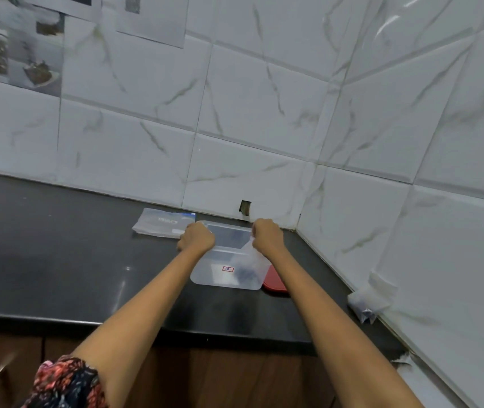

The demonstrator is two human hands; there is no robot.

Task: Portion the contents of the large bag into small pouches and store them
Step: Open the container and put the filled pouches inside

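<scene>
Left hand [196,237] grips the clear tub [229,269] rim; right hand [268,236] pinches a small pouch [251,262] over it; desk [58,260] beneath.

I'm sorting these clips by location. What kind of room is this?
Most likely a home kitchen corner: a dark stone counter meets marble-look wall tiles, with wooden cabinets below and a clear plastic food box on the counter.
</scene>
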